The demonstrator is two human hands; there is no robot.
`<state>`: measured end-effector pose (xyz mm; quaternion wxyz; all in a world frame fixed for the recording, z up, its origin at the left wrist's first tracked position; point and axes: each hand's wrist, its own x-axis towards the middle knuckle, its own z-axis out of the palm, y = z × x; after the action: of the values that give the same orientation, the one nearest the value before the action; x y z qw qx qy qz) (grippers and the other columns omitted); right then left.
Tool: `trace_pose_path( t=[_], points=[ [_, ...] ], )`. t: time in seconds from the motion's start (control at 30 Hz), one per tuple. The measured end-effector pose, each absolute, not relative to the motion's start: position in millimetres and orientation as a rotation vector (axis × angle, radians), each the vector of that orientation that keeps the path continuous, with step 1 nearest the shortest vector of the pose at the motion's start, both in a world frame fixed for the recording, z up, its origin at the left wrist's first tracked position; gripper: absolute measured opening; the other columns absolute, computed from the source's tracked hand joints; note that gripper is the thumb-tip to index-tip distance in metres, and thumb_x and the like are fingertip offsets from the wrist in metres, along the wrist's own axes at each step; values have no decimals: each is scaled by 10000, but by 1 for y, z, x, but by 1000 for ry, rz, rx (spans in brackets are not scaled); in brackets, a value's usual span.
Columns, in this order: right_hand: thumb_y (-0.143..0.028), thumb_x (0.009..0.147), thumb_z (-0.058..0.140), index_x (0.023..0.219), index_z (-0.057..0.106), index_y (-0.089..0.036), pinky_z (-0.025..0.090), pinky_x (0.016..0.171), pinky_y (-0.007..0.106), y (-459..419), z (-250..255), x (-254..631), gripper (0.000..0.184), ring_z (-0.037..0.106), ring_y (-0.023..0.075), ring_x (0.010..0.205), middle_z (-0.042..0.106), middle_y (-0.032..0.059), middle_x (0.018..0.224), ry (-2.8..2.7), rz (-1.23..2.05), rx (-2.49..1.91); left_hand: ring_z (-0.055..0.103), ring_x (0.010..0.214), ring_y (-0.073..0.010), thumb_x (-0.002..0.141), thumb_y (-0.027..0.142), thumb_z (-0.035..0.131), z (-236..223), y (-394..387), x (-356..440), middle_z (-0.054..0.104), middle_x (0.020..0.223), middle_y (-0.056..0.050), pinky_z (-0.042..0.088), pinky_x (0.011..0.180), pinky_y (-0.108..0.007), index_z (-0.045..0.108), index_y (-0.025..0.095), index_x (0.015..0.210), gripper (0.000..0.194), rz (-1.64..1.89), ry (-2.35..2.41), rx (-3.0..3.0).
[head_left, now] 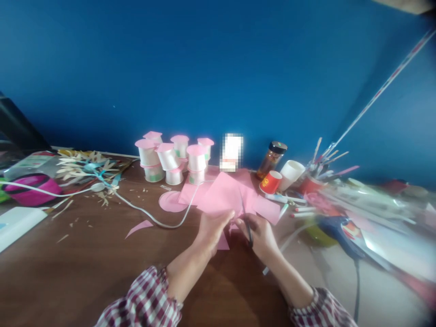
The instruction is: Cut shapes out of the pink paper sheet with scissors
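Note:
My left hand (214, 229) is closed on a sheet of pink paper (223, 193), its thumb lying on top near the lower edge. My right hand (260, 234) grips a pair of scissors (250, 231) with dark handles. The blades point away from me and lie at the right part of the sheet, though their tips are hard to make out. Under and around the hands lie more pink pieces, among them a rounded piece (170, 201) to the left and a curved offcut (139, 228) nearer me.
Stacked white paper cups (168, 159) with pink tops stand along the blue wall. A white cable (153, 219) crosses the brown table. On the right are a red cup (271, 182), a dark-lidded jar (272, 159) and a blue glue gun (344, 234). A magenta pouch (34, 189) lies left.

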<state>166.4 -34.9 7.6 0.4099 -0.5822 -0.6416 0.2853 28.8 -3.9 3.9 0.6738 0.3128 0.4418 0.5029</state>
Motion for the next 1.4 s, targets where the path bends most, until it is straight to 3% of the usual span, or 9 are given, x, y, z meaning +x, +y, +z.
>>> trace_pose_path(
  t=[0.17, 0.37, 0.53, 0.63, 0.77, 1.13, 1.4],
  points=[
    [-476, 794, 608, 768, 687, -121, 384, 457, 210, -34, 7, 165, 364, 499, 134, 494, 567, 8, 543, -1596, 731, -1430, 539, 480, -131, 523, 288, 803, 7, -4, 31, 608, 528, -34, 416, 480, -252, 684, 107, 595, 229, 1167, 1034, 675],
    [-503, 788, 609, 771, 689, -120, 399, 478, 223, -33, 6, 165, 392, 513, 146, 507, 583, 18, 561, -1588, 752, -1403, 539, 475, -137, 607, 306, 750, 5, -8, 31, 574, 489, -26, 417, 474, -254, 662, 109, 567, 219, 1131, 962, 745],
    [-488, 796, 612, 781, 687, -117, 411, 508, 223, -33, 5, 165, 379, 529, 150, 544, 580, 14, 575, -1592, 746, -1386, 568, 527, -154, 576, 277, 766, 7, -8, 31, 602, 531, -40, 445, 511, -264, 666, 103, 603, 203, 1178, 973, 700],
    [-492, 789, 621, 773, 682, -123, 382, 451, 211, -33, 3, 165, 374, 488, 121, 468, 556, -4, 541, -1567, 790, -1382, 600, 571, -172, 549, 272, 781, 11, -8, 30, 640, 582, -60, 463, 539, -270, 679, 100, 642, 220, 1158, 957, 660],
    [-495, 786, 622, 782, 668, -137, 332, 389, 204, -32, 1, 166, 361, 425, 100, 381, 464, -47, 450, -1518, 925, -1355, 547, 465, -136, 553, 267, 772, 12, -7, 28, 594, 498, -24, 422, 456, -244, 649, 113, 579, 199, 1121, 988, 688],
    [-427, 791, 643, 761, 630, -129, 311, 394, 198, -31, 1, 167, 299, 417, 89, 385, 452, -58, 450, -1471, 995, -1300, 515, 428, -128, 559, 263, 766, 4, -5, 34, 581, 476, -20, 402, 424, -245, 669, 103, 602, 192, 1185, 1060, 736],
    [-356, 808, 636, 623, 545, -161, 326, 411, 193, -30, 2, 171, 283, 419, 90, 408, 448, -57, 452, -1541, 893, -1340, 523, 437, -125, 576, 261, 759, 11, -7, 30, 592, 492, -20, 404, 441, -240, 683, 106, 620, 178, 1147, 991, 742]
  ],
)
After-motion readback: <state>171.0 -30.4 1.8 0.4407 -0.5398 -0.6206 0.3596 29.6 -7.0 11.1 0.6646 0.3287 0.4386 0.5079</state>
